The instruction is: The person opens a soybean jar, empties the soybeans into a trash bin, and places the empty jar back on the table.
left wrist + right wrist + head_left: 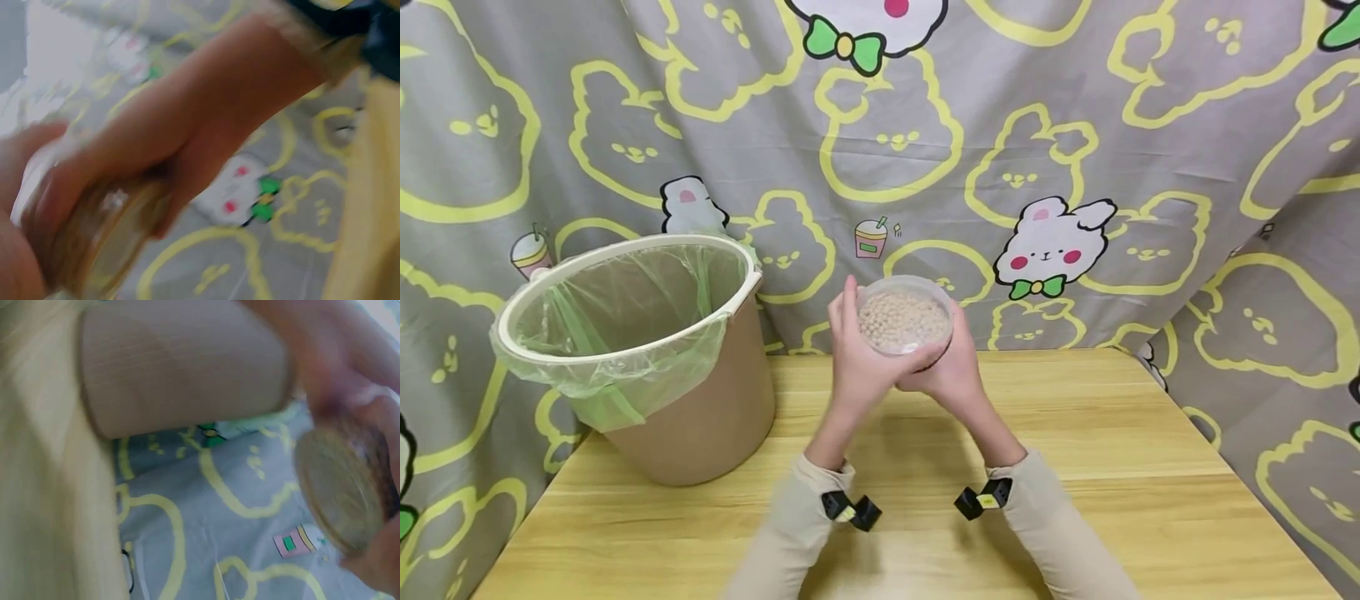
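Both hands grip a clear round plastic container [917, 287] in the middle of the head view, raised above the table. Small beige bean-like or pellet-like pieces [895, 321] show inside it. My left hand [867, 362] is on its left side, a thumb lying across the front edge. My right hand [953, 362] wraps its right side and lower part. In the left wrist view the container [103, 234] is blurred, with fingers curled round it. The right wrist view shows its pale flat round end [340, 487]. Whether a lid covers it, I cannot tell.
A brown trash bin [722, 400] lined with a thin green bag [625, 387] stands on the left of the wooden table [1097, 467]. Behind the table hangs a grey curtain [895, 108] with yellow cartoon outlines.
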A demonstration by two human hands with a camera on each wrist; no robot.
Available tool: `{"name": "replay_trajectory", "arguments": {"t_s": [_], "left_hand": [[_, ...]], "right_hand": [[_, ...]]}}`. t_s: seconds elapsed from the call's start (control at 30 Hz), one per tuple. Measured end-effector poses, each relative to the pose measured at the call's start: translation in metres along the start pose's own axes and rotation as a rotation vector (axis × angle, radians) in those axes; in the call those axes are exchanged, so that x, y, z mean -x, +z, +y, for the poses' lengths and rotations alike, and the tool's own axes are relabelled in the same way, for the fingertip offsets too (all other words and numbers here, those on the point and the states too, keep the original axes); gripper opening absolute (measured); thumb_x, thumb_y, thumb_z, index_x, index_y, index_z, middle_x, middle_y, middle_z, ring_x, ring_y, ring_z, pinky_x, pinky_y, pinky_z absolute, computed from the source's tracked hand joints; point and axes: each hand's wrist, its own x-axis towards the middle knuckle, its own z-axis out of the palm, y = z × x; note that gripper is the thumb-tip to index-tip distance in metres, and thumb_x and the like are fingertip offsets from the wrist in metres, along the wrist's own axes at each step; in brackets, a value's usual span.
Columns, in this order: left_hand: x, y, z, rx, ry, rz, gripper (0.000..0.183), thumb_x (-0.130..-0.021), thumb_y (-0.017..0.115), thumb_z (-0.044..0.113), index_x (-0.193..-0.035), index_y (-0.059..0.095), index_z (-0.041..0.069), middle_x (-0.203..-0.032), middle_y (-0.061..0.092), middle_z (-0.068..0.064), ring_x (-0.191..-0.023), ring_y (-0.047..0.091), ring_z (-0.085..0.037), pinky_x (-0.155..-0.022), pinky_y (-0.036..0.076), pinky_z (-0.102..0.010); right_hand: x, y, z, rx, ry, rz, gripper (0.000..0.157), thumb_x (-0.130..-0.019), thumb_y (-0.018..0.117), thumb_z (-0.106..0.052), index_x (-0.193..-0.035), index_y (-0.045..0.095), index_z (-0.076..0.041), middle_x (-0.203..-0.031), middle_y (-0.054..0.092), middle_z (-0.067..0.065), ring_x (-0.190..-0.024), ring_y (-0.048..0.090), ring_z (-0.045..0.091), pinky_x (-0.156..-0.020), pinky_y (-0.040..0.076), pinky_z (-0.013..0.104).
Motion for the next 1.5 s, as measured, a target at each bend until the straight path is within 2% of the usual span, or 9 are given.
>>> {"name": "replay_trajectory", "arguments": {"t_s": [0.1, 0.2, 0.3, 0.5, 0.7, 0.83, 0.93, 1.1, 1.5], "left_hand": [[-0.013, -0.024, -0.007, 0.127, 0.009, -0.232, 0.120, -0.057, 0.090, 0.029, -0.149, 0.013, 0.028, -0.143, 0.037, 0.005, -0.127, 0.041, -0.016, -0.105, 0.033, -0.043], [-0.018, -0.037, -0.012, 0.202, 0.003, -0.347, 0.118, -0.058, 0.089, 0.020, -0.149, 0.014, 0.026, -0.142, 0.043, 0.007, -0.127, 0.043, -0.016, -0.106, 0.032, -0.043], [-0.018, -0.035, -0.012, 0.151, 0.014, -0.288, 0.114, -0.056, 0.090, 0.031, -0.148, 0.021, 0.026, -0.140, 0.046, 0.004, -0.124, 0.047, -0.016, -0.102, 0.037, -0.041], [-0.005, -0.005, -0.006, 0.001, 0.015, 0.007, 0.117, -0.048, 0.087, 0.053, -0.145, 0.024, 0.034, -0.139, 0.045, 0.009, -0.121, 0.046, -0.013, -0.097, 0.039, -0.042], [0.010, 0.019, 0.003, -0.042, 0.058, 0.267, 0.123, -0.047, 0.087, 0.053, -0.147, 0.020, 0.031, -0.143, 0.038, 0.013, -0.127, 0.043, -0.014, -0.099, 0.039, -0.043], [0.012, 0.019, 0.008, -0.032, 0.129, 0.358, 0.124, -0.048, 0.089, 0.049, -0.149, 0.019, 0.028, -0.146, 0.033, 0.012, -0.128, 0.040, -0.015, -0.099, 0.039, -0.042], [0.008, 0.011, 0.007, 0.011, 0.158, 0.360, 0.119, -0.052, 0.088, 0.047, -0.148, 0.021, 0.026, -0.144, 0.035, 0.010, -0.128, 0.040, -0.015, -0.101, 0.038, -0.041], [-0.003, -0.008, -0.001, 0.144, 0.123, 0.272, 0.110, -0.059, 0.087, 0.035, -0.147, 0.026, 0.013, -0.143, 0.041, -0.002, -0.130, 0.042, -0.018, -0.106, 0.035, -0.040], [-0.019, -0.040, -0.023, 0.300, -0.020, 0.139, 0.091, -0.073, 0.077, 0.038, -0.145, 0.031, 0.007, -0.141, 0.046, -0.014, -0.130, 0.044, -0.014, -0.109, 0.033, -0.032]], "right_hand": [[-0.005, -0.009, -0.011, -0.155, 0.032, -0.174, 0.107, -0.050, 0.087, 0.000, -0.141, 0.034, -0.013, -0.133, 0.047, 0.010, -0.118, 0.046, 0.024, -0.098, 0.038, 0.047], [-0.006, -0.012, -0.020, -0.212, 0.062, -0.271, 0.100, -0.053, 0.086, 0.001, -0.139, 0.035, -0.008, -0.131, 0.048, 0.012, -0.115, 0.048, 0.023, -0.097, 0.040, 0.045], [-0.005, -0.009, -0.021, -0.184, 0.086, -0.251, 0.101, -0.053, 0.086, -0.002, -0.140, 0.034, -0.006, -0.131, 0.047, 0.013, -0.114, 0.048, 0.022, -0.095, 0.042, 0.042], [-0.003, -0.004, -0.004, -0.107, 0.101, -0.102, 0.109, -0.048, 0.088, -0.003, -0.141, 0.032, -0.013, -0.134, 0.046, 0.009, -0.119, 0.046, 0.023, -0.100, 0.037, 0.043], [-0.001, 0.000, 0.008, 0.091, -0.002, 0.015, 0.114, -0.046, 0.091, -0.018, -0.143, 0.029, -0.017, -0.139, 0.042, 0.005, -0.125, 0.044, 0.022, -0.103, 0.036, 0.045], [0.001, 0.004, 0.008, 0.161, -0.013, 0.044, 0.112, -0.046, 0.091, -0.023, -0.141, 0.031, -0.015, -0.137, 0.043, 0.006, -0.123, 0.046, 0.021, -0.101, 0.039, 0.044], [0.002, 0.004, -0.002, 0.083, 0.051, 0.008, 0.110, -0.046, 0.091, -0.020, -0.139, 0.033, -0.016, -0.133, 0.045, 0.007, -0.119, 0.048, 0.020, -0.098, 0.042, 0.042], [0.002, 0.003, -0.002, -0.053, 0.102, -0.042, 0.107, -0.048, 0.093, -0.020, -0.138, 0.036, -0.020, -0.131, 0.044, 0.003, -0.116, 0.049, 0.019, -0.094, 0.045, 0.040], [-0.009, -0.017, 0.002, -0.074, 0.094, -0.031, 0.106, -0.049, 0.093, -0.019, -0.138, 0.035, -0.021, -0.133, 0.041, 0.001, -0.118, 0.047, 0.018, -0.098, 0.042, 0.041]]}}
